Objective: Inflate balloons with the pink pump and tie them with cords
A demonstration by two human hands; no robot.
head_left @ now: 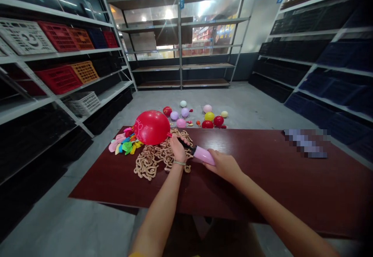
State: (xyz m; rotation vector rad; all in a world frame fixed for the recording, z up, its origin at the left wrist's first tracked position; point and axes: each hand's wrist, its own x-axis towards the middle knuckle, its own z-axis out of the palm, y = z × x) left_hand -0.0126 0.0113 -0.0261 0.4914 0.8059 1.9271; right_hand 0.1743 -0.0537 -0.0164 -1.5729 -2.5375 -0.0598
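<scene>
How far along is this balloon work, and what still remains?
Inflated balloons lie on the floor, so those look done. In hand: the left hand pinches a big red balloon on a pink pump held by the right hand. Remaining: flat balloons piled on the table.

A large red latex balloon (151, 127) sits on the dark red wooden table (262, 179), with a pink plastic hand pump (204, 155) before it and to its right, nozzle at its neck. A tan knotted balloon chain (151, 160) lies directly before it; a heap of flat multicoloured balloons (124, 145) lies to its left. Behind it, small round inflated balloons (209, 116) dot the grey concrete floor (247, 105), with grey metal shelving (180, 39) farther back.
</scene>
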